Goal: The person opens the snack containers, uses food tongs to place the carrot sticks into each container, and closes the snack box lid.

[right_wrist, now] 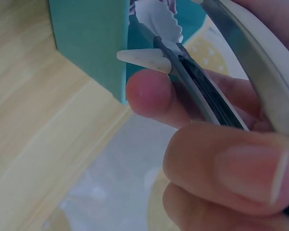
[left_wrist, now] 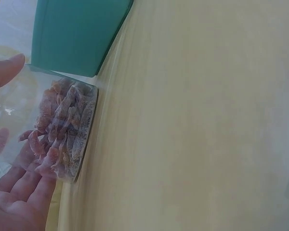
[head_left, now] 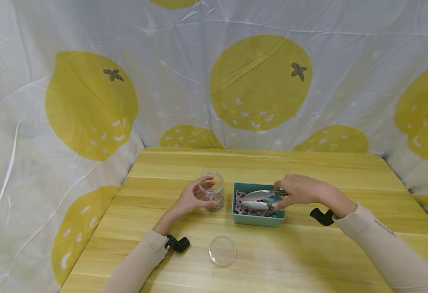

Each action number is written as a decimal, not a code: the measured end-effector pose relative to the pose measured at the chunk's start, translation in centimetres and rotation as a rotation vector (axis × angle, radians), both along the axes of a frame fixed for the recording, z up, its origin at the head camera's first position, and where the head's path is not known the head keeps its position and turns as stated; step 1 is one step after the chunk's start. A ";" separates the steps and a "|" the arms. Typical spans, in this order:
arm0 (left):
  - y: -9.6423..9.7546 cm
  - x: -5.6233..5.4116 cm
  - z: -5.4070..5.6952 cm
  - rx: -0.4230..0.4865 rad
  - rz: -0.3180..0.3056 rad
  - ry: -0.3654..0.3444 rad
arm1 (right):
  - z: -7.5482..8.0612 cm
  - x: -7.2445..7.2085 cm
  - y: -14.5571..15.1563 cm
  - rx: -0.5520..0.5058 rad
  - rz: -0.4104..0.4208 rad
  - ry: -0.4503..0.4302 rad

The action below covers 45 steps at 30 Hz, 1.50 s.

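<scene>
My left hand (head_left: 192, 198) holds a clear round jar (head_left: 211, 188) upright on the table, with the thumb on its near side and fingers round the far side. In the left wrist view, brownish-pink dried strips (left_wrist: 62, 120) fill the lower part of the jar. To its right is a teal rectangular box (head_left: 258, 221) with more such strips (head_left: 240, 198) inside. My right hand (head_left: 301, 189) grips a pair of metal tongs with pale scalloped tips (head_left: 256, 205). Those tips are spread and lie low in the box among the strips; what is between them is hidden.
A clear round lid (head_left: 222, 251) lies on the wooden table (head_left: 184, 268) in front of the jar and box. Black wrist mounts (head_left: 177, 243) sit at both sleeves. A lemon-printed white cloth (head_left: 177, 81) hangs behind the table and along its sides.
</scene>
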<state>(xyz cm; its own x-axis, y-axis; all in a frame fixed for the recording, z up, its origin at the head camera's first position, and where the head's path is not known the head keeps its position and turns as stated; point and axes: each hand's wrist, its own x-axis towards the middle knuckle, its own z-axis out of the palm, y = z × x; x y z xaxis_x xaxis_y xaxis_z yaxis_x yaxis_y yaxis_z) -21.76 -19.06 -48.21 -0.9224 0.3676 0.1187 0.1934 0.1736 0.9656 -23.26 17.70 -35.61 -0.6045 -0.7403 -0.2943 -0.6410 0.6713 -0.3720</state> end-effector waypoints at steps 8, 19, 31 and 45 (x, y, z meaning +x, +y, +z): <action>0.0 -0.1 -0.1 -0.008 -0.008 0.013 | 0.5 -0.1 0.3 0.027 -0.028 0.002; 0.0 -0.1 0.0 -0.009 -0.004 0.014 | 0.8 0.0 0.0 0.039 -0.009 0.003; 0.0 -0.1 0.0 -0.009 -0.006 0.007 | 0.5 0.7 -0.4 0.092 -0.012 0.004; -0.1 -0.1 -0.1 -0.019 0.000 0.000 | 0.3 1.2 -0.1 0.094 0.001 0.035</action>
